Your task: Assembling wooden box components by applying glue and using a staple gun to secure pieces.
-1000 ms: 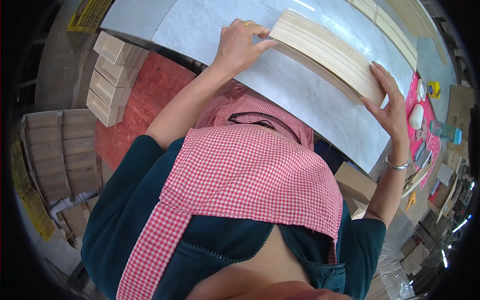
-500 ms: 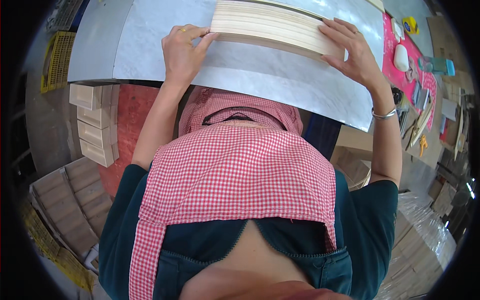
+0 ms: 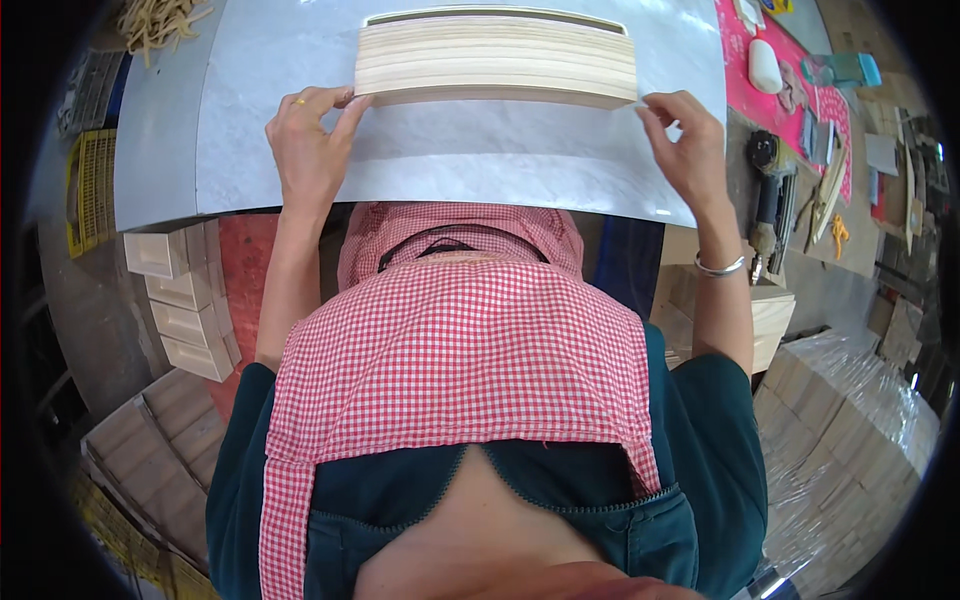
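A long, pale wooden box (image 3: 495,62) lies across the grey marbled tabletop (image 3: 480,165), with a narrow dark opening along its far upper side. My left hand (image 3: 308,145) pinches the near left corner, its thumb on the front edge and its fingers at the end face. There is a gold-coloured ring on one of its fingers. My right hand (image 3: 690,150) is at the near right corner, with bent fingers and the thumb and forefinger tips slightly apart. Those tips look just off the wood, though light contact cannot be ruled out.
Wood strips (image 3: 160,25) are heaped at the far left. On the right, a pink cloth (image 3: 735,75) bears a white bottle (image 3: 764,68), near a dark hand tool (image 3: 768,190). Small wooden boxes (image 3: 185,290) are stacked at lower left; wrapped cartons (image 3: 840,430) stand at lower right.
My right hand has left the top of the box's right end and drawn back beside its near corner. My left hand stays at the left corner. The whole view has shifted and turned slightly.
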A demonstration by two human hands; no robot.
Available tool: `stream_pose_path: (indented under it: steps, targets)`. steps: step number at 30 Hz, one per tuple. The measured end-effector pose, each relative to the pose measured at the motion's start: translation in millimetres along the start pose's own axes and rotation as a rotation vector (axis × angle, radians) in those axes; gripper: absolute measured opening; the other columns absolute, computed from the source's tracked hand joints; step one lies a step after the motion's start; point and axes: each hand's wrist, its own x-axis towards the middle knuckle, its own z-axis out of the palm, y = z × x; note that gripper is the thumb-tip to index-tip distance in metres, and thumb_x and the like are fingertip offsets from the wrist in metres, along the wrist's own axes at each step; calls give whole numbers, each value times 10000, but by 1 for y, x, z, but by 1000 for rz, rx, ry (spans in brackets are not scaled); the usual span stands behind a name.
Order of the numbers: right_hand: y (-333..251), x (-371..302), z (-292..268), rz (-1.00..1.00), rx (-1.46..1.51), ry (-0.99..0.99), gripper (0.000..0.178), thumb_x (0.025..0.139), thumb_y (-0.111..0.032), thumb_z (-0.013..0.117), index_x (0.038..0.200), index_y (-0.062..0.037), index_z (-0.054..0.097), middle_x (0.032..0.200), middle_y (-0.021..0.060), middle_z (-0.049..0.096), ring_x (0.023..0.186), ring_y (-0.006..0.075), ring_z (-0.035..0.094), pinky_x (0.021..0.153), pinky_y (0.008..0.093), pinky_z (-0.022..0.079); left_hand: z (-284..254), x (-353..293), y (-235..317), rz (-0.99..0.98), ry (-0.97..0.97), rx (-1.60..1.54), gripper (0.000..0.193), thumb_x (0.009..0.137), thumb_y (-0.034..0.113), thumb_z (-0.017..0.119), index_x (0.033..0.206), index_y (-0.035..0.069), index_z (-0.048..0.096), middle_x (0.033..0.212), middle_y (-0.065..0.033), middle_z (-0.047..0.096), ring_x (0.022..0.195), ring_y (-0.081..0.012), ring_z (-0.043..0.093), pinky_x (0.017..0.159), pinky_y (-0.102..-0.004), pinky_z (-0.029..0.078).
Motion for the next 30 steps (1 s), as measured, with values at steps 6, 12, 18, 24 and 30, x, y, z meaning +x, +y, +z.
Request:
stream_pose_path:
  steps: [6,12,18,24,30]
  targets:
    - [-2,-6,18,52,-108,95,70,816,26,719,880,1,727,764,54,661,643,152,576,607,286,479,3,11,2,84,-59,-93,149,803,135,804,899,25,773,834,-47,727,813,-209,620,771,-340,503]
    - [0,6,18,-104,-21,73,129,802,-93,664,694,-38,623,705,79,625,632,279,580,636,389,478,-4,5,-8,65,-116,-40,122,852,87,767,942,6,748,919,-76,699,845,-227,605,818,-333,496]
    - [105,-19,-62,122,-78,469,159,851,-94,721,1003,-50,733,868,92,695,694,220,612,644,321,501,-16,2,-39,-220,-184,-37,185,951,162,677,976,-21,666,866,-58,648,827,-187,560,814,-286,463]
    - [324,-160,-200,838,-873,684,343,893,-269,599,981,36,727,935,232,691,931,410,651,823,460,544,-33,-12,-94,-497,-91,-171,371,1029,295,567,816,-7,540,794,-28,545,756,-150,469,771,-267,435]
    - [364,-186,-216,1325,-658,495,361,854,-288,650,1001,34,718,939,229,710,917,424,675,843,464,549,-38,-19,-88,-758,10,-205,425,1041,320,534,769,-7,519,775,-16,541,756,-145,474,774,-264,434]
